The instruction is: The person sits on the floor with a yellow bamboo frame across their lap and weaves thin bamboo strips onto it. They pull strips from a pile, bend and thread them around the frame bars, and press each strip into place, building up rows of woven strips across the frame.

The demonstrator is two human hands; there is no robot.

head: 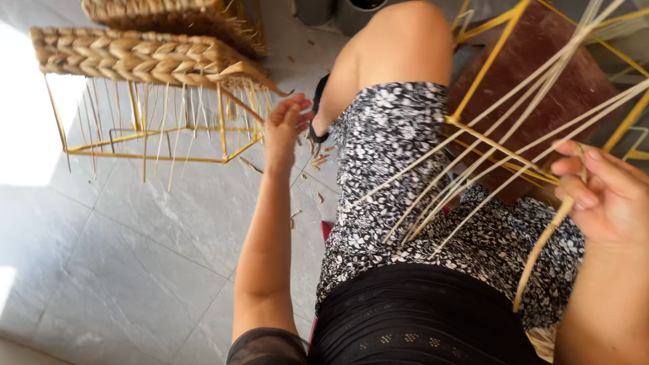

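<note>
Upper left of my view: a half-woven basket (135, 57) on a yellow wire frame (155, 138); grey floor tiles (101, 257) below.

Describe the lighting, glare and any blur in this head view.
Head view: hard sunlight blows out the floor at the left edge to pure white; the woven basket frame stays sharp and the tiles beyond are evenly lit. The left hand is slightly soft, the right hand close to the lens and softer; the pale strands streak a little.
</note>
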